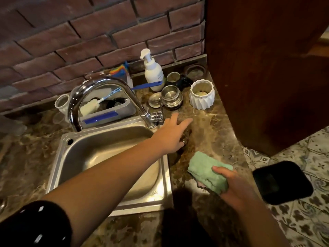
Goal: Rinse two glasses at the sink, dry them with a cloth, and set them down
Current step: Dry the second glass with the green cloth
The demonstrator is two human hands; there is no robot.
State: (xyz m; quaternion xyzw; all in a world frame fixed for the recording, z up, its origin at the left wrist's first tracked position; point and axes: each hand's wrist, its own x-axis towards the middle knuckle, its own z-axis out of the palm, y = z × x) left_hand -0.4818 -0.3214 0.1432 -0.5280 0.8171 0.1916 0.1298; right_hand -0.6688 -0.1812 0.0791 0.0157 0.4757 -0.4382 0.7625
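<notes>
A clear glass [186,138] stands on the brown marble counter [211,132] just right of the steel sink [106,152]; it is faint and partly hidden by my hand. My left hand [170,134] reaches across the sink with its fingers spread and straight, lying against the glass's left side and not curled round it. Nearer the front edge, my right hand [236,186] is closed on a folded green cloth [208,172], held just above the counter. The curved chrome tap [99,97] shows no running water.
Behind the glass stand a white ribbed pot [202,95], steel bowls [170,97], a white pump bottle [153,72] and a caddy with brushes [108,107]. A ribbed cup [62,103] sits left of the tap. A black bin [282,182] is on the tiled floor to the right.
</notes>
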